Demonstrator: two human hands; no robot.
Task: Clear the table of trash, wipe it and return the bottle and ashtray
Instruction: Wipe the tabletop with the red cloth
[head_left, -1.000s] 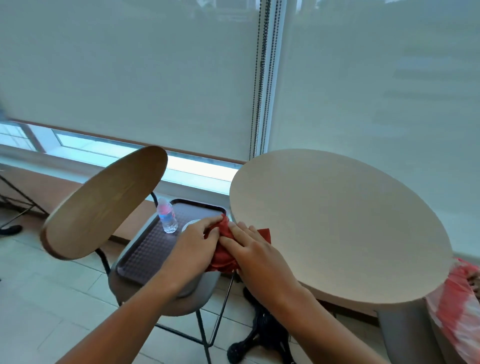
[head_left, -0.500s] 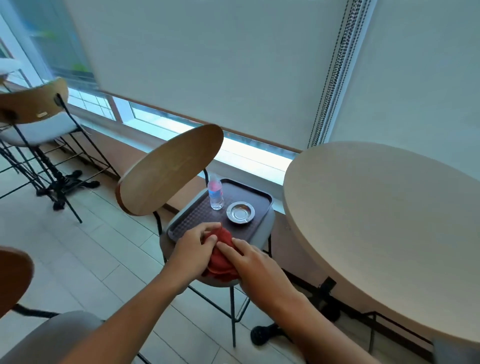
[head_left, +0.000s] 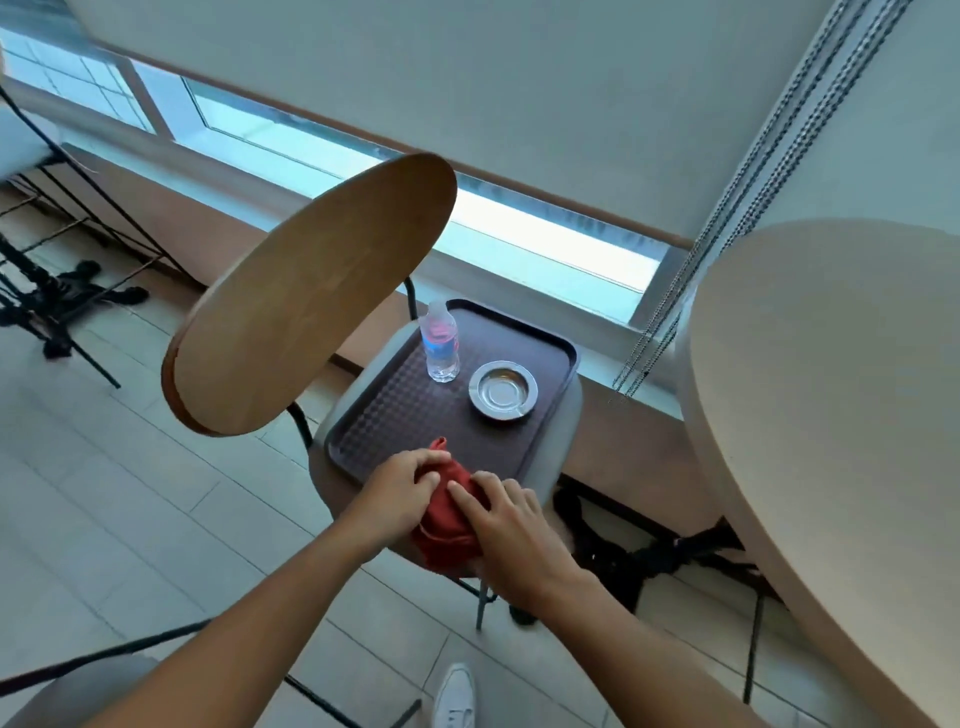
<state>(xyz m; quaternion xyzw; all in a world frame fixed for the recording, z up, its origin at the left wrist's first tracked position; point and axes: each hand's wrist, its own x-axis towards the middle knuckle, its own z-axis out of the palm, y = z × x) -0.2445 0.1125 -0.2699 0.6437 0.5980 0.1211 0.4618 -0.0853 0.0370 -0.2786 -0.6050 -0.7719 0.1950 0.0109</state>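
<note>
A red cloth (head_left: 445, 525) lies bunched at the near edge of a dark brown tray (head_left: 395, 415) on a chair seat. My left hand (head_left: 402, 491) grips the cloth from the left with curled fingers. My right hand (head_left: 506, 525) holds it from the right, fingers bent over it. On the tray stand a small clear water bottle (head_left: 440, 344) with a pink and blue label and, to its right, a round metal ashtray (head_left: 503, 388). The round beige table (head_left: 831, 415) fills the right side, its top bare.
The chair's wooden backrest (head_left: 311, 327) rises left of the tray. Black chair legs and another chair stand at far left (head_left: 57, 291). Blind cords (head_left: 691, 291) hang between tray and table. A grey seat (head_left: 78, 691) is at the bottom left. My white shoe (head_left: 457, 696) is on the tiled floor.
The view has swung left and down from the table to the chair and tray. Both hands have stayed on the red cloth, now low at the tray's near edge.
</note>
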